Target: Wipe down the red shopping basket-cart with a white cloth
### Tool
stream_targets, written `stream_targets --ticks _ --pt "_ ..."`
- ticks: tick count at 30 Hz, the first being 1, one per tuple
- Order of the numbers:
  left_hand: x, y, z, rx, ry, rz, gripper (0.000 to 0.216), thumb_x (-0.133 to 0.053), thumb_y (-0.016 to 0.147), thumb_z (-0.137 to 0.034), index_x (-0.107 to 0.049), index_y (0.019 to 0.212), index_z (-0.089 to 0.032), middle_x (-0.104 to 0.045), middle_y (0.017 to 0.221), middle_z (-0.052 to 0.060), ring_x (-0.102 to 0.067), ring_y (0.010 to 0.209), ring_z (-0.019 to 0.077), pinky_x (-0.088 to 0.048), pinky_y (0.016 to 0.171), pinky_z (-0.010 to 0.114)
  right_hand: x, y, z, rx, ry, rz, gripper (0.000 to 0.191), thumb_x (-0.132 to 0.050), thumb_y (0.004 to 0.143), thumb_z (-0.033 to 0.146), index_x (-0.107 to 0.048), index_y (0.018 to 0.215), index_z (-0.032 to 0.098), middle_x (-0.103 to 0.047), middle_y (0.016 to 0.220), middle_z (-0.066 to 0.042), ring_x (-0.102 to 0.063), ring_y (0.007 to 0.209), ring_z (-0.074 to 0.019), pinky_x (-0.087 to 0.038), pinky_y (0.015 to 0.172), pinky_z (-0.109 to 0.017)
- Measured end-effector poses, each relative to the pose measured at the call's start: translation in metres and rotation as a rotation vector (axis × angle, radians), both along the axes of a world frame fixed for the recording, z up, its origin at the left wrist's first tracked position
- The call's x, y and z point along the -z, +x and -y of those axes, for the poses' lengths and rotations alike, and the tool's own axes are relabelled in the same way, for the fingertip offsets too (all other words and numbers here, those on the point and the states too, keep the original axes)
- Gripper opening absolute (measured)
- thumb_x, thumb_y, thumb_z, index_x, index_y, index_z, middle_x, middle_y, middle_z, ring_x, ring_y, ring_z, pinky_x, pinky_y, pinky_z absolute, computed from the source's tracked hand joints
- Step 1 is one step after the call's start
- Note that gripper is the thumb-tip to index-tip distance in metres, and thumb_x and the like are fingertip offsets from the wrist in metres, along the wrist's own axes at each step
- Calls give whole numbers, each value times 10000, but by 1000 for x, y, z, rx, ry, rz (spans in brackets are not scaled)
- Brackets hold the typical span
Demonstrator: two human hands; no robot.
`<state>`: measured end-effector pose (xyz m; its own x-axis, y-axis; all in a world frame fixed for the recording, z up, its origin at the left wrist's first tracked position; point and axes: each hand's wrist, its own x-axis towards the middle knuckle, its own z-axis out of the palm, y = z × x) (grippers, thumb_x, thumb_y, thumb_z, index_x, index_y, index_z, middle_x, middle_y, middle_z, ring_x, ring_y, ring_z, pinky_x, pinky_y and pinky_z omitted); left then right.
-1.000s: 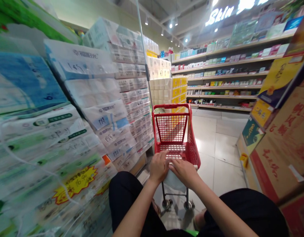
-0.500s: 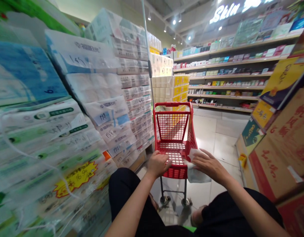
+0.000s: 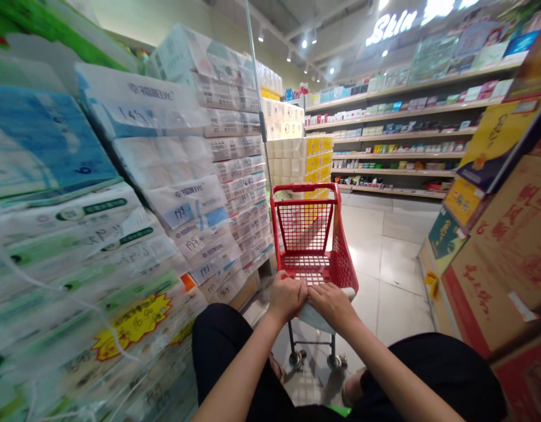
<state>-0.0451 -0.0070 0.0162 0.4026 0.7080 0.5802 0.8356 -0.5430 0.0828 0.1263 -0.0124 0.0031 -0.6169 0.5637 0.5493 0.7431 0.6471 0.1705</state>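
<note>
A small red shopping cart [image 3: 312, 234] stands in the aisle straight in front of me, its basket empty. My left hand [image 3: 286, 296] is closed on the near rim of the cart. Touching it on the right, my right hand [image 3: 332, 305] presses a white cloth [image 3: 316, 319] against that same rim, fingers curled over it. The cloth hangs down below my right hand.
Tall stacks of wrapped tissue packs [image 3: 121, 223] crowd the left side. Cardboard boxes [image 3: 503, 246] line the right. Stocked shelves [image 3: 397, 135] run along the back wall. A metal pole [image 3: 258, 99] rises behind the cart. Pale floor tiles [image 3: 384, 275] stretch ahead on the right.
My right hand, out at the cart's right corner with the cloth half a second ago, has come back left along the rim to meet my left hand. The cart has barely moved.
</note>
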Motion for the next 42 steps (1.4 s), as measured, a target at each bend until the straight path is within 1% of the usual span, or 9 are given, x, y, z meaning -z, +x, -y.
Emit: stream_targets --ticks 4,8,14,18,25,28,31,38,42 --pt "-1 -5 0 49 -19 -18 395 -291 962 -239 -583 701 -191 -657 650 21 -563 596 150 -356 838 374 -4 -1 1 -27 -3 -5 170 -476 959 311 -589 898 200 -636 778 -14 -570 718 -156 -374 710 -311" --pt "-3 -13 -2 81 -40 -29 403 -280 963 -243 -573 691 -188 -656 654 22 -550 591 141 -361 802 350 -13 45 -5 -107 -1 14 212 -460 963 343 -593 860 213 -642 797 -11 -574 775 -156 -406 825 -332" --pt "-3 -12 -7 144 -61 -43 398 -271 960 -244 -558 689 -196 -667 682 6 -529 599 133 -367 803 332 -11 101 -11 -112 -26 23 181 -458 959 315 -616 1009 241 -657 938 -20 -584 976 -177 -364 1044 -401" --pt "-3 -20 -9 137 -68 -49 417 -269 968 -257 -546 660 -202 -658 662 0 -517 589 134 -370 808 328 -6 86 -3 -56 -23 3 175 -462 956 314 -614 965 229 -646 887 -25 -574 930 -187 -373 1025 -404" --pt "-14 -67 -19 43 -116 -10 430 -306 968 -311 -536 621 -205 -616 615 -13 -517 605 136 -371 814 304 -4 16 15 -51 -18 -53 172 -452 963 281 -605 957 203 -627 832 -37 -533 840 -180 -394 899 -359" --pt "-15 -64 -16 -16 -103 5 428 -293 979 -311 -545 650 -200 -634 653 -4 -542 634 141 -360 850 322 -2 -9 17 -64 -2 -77 174 -457 961 280 -605 997 194 -615 797 -38 -521 809 -184 -399 858 -355" --pt "-9 -45 -6 -21 -92 -37 409 -276 988 -306 -558 711 -198 -659 710 18 -578 684 158 -359 778 317 -1 -19 15 -87 -10 -85 198 -449 962 260 -598 1067 182 -623 820 -48 -531 828 -188 -407 877 -369" --pt "-6 -28 3 -72 -166 -109 399 -251 1001 -360 -572 811 -217 -668 708 9 -589 635 163 -293 595 283 -20 23 -11 -373 -210 -74 233 -418 964 251 -593 1104 188 -648 1040 -78 -546 1052 -202 -423 982 -402" --pt "-11 -27 1 -38 -180 -122 364 -312 979 -375 -569 773 -223 -667 709 -6 -591 645 153 -275 586 277 -28 59 -52 -248 -297 -205 266 -376 973 301 -607 1073 214 -629 1115 -77 -550 1091 -198 -435 997 -400"
